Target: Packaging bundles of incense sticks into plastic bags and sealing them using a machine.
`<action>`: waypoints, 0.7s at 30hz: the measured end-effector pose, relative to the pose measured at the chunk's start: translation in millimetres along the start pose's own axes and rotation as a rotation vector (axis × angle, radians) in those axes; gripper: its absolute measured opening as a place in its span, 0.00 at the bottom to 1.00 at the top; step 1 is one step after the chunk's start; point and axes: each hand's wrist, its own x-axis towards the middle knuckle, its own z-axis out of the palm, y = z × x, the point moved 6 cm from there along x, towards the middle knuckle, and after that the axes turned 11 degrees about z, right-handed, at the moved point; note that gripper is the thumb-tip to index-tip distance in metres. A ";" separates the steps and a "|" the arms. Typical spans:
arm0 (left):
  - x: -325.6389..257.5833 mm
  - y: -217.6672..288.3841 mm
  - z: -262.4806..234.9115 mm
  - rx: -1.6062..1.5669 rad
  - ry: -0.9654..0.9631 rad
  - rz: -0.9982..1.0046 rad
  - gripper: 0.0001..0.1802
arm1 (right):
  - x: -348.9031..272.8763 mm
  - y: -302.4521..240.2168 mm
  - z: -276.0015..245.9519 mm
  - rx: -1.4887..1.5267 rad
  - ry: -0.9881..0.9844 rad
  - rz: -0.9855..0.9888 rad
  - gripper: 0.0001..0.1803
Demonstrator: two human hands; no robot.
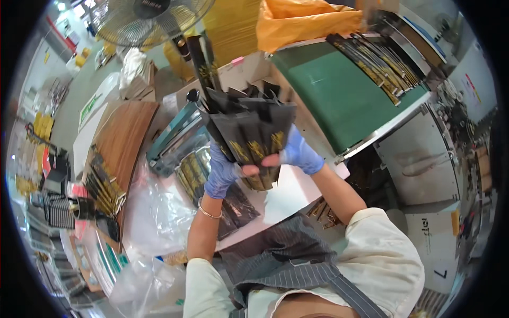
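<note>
Between my two hands, upright above the pale work surface (289, 199), is a bundle of long slim black packets (249, 124) with gold print. My left hand (222, 169) is closed round its left side, and my right hand (302, 153) clasps the right side. Both wear blue gloves, with bare thumb tips pressing on the near face; most other fingers are hidden behind the bundle. More black-and-gold packets (193, 169) lie beside my left hand, partly in clear plastic. A blue-green metal device (177, 135) stands just beyond them.
A green conveyor belt (318, 79) at the far right carries a row of packets (379, 66). Behind it hangs an orange bag (302, 24). A fan (148, 18) stands far left. On the left are a wooden board (127, 138), more packets (103, 185) and clear plastic bags (156, 212).
</note>
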 end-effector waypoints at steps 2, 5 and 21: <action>-14.3 -3.7 -6.3 0.164 -0.079 0.083 0.69 | -10.1 0.8 4.3 -0.087 -0.020 -0.102 0.62; -18.5 11.4 15.6 0.072 -0.119 0.176 0.84 | -13.3 -3.8 10.3 -0.135 -0.045 -0.219 0.67; -156.1 35.1 54.1 -0.917 0.289 -0.664 0.40 | -42.7 8.5 107.2 0.049 -0.280 0.533 0.33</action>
